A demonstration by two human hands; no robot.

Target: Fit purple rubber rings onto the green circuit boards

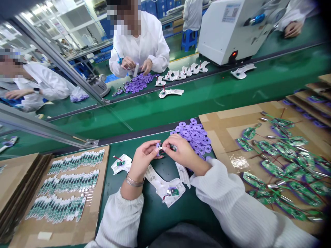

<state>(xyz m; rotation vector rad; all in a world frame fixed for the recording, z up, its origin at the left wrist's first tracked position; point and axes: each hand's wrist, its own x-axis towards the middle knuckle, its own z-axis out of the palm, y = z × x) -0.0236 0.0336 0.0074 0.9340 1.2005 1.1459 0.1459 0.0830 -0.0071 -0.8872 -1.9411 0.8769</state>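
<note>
My left hand and my right hand meet above the green mat, fingers pinched together around a small purple and white part. A pile of purple round discs lies just right of my right hand. Below my hands lies a white plastic shell with a small green board and red wire in it. A second small white shell piece rests left of my left hand.
Rows of narrow green circuit boards lie on cardboard at the left. Curved green boards with wires cover cardboard at the right. Beyond the green conveyor belt a person in white handles purple discs; white shells and a white machine stand there.
</note>
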